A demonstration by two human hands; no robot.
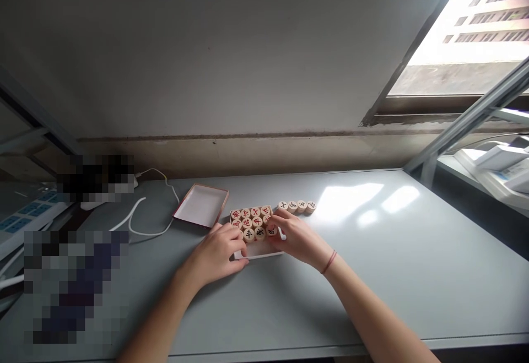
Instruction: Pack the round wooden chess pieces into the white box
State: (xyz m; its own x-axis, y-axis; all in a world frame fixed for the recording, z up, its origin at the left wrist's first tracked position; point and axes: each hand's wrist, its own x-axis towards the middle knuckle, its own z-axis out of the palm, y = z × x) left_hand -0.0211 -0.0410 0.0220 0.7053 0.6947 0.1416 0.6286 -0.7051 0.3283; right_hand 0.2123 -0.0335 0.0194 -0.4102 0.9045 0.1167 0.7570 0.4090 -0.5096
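A shallow white box (261, 254) on the desk holds rows of round Xiangqi pieces (247, 223), some with red characters, some with black. Along its front runs a bare strip of the box floor. My left hand (223, 248) grips the box's left side, thumb at the front edge and fingers over the left row, partly covering a piece. At the right end of the front row, my right hand (298, 239) has its fingers closed around a black-marked Xiangqi piece (271, 231). Behind this hand, several more pieces (292, 206) stand in a line on the desk.
An upturned box lid (201, 205) with a red rim lies left of the box. White cables (142, 233) and a power strip (31, 217) occupy the desk's left side. Metal frame bars (463, 120) rise at the right, near a window. The grey desk (392, 275) extends rightward.
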